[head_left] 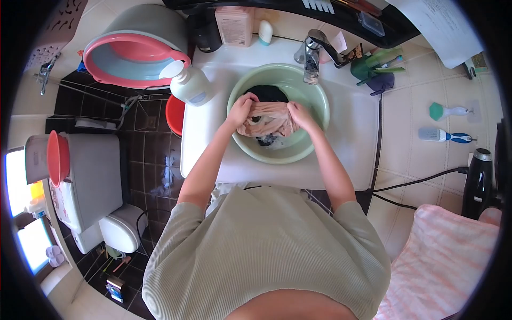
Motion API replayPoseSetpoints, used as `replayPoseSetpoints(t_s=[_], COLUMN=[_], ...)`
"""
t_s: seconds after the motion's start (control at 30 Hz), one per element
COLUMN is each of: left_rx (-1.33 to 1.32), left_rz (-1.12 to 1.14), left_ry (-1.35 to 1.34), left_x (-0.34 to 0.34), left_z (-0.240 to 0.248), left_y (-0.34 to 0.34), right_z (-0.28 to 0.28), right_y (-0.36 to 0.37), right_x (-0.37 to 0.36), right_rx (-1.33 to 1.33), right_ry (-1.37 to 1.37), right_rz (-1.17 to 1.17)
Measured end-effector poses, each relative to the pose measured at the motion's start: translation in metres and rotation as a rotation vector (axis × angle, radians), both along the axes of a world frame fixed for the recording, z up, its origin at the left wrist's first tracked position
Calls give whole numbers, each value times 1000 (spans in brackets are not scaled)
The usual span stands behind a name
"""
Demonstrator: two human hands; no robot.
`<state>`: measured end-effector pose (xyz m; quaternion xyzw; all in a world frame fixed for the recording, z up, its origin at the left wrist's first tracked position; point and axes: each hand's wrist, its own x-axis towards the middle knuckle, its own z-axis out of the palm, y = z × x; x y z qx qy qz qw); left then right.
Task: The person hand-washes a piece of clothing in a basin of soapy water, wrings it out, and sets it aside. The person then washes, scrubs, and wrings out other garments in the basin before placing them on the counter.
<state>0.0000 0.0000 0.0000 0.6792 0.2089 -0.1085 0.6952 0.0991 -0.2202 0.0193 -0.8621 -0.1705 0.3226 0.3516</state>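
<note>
A wet peach-coloured garment (269, 118) is stretched between my two hands over a pale green basin (234, 141). My left hand (242, 109) is closed on one end of its gathered edge. The other end is gripped by my right hand (300, 116). Beneath the garment, dark cloth (266, 93) lies in the basin, partly hidden, with some water showing around it. The basin sits in the white sink (352, 128), under a chrome faucet (312, 58).
Left of the basin stands a white pump bottle (188, 85). Behind it are a grey-pink tub (138, 48) and, lower, a red bucket (174, 114). A pink bottle (234, 26) is at the back. On the right, a hair dryer (477, 181) hangs above a pink towel (442, 261).
</note>
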Motion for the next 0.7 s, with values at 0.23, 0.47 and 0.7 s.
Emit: replayPoseSetpoints(t_s=[0.23, 0.47, 0.7], left_rx=[1007, 1714, 1738], left_rz=[-374, -749, -995], left_ry=[-57, 141, 227], left_x=[-14, -24, -16], left_z=[45, -38, -35], left_y=[-18, -71, -70], right_z=[-13, -57, -69], right_y=[41, 58, 71], right_x=[-17, -63, -67], right_rx=[76, -465, -707], right_ry=[-342, -1016, -1019], right_rz=[162, 441, 380])
